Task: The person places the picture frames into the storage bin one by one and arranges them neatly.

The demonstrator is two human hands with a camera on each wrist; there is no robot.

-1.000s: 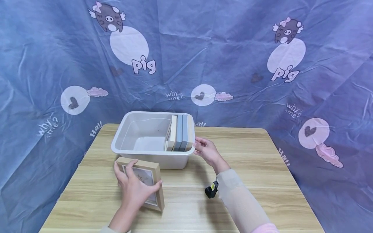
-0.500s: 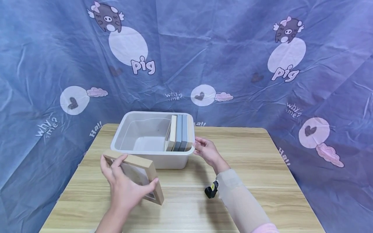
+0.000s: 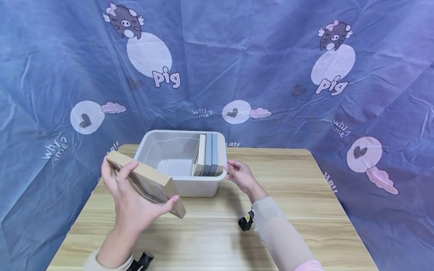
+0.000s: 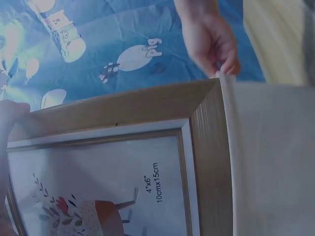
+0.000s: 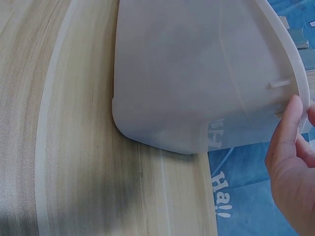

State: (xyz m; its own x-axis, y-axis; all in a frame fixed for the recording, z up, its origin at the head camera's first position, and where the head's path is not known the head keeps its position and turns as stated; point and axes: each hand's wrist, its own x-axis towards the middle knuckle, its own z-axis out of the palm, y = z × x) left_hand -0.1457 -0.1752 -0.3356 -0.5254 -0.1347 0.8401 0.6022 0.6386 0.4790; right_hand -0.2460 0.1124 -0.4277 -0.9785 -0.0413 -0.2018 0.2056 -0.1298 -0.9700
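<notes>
A light wooden picture frame point(image 3: 154, 175) is tilted in the air in front of the left side of a white plastic bin point(image 3: 190, 187). My left hand point(image 3: 130, 205) grips it, thumb on the near side edge and fingers over the far end. The left wrist view shows the front of the picture frame point(image 4: 211, 157), with a drawing and "4"x6"" printed inside. My right hand point(image 3: 241, 177) pinches the bin's right rim near its front corner, seen also in the right wrist view, where fingers point(image 5: 286, 130) lie against the outer wall.
Several flat slabs point(image 3: 211, 154), beige and grey-blue, stand upright side by side in the bin's right end. The bin rests on a wood-grain table point(image 3: 281, 165). Blue printed cloth point(image 3: 210, 56) hangs behind and at both sides. Black wrist cameras point(image 3: 245, 222) sit on the sleeves.
My left hand has lifted the picture frame up and to the left, tipping it from nearly upright to a flatter slant. My right hand and the bin have stayed in place.
</notes>
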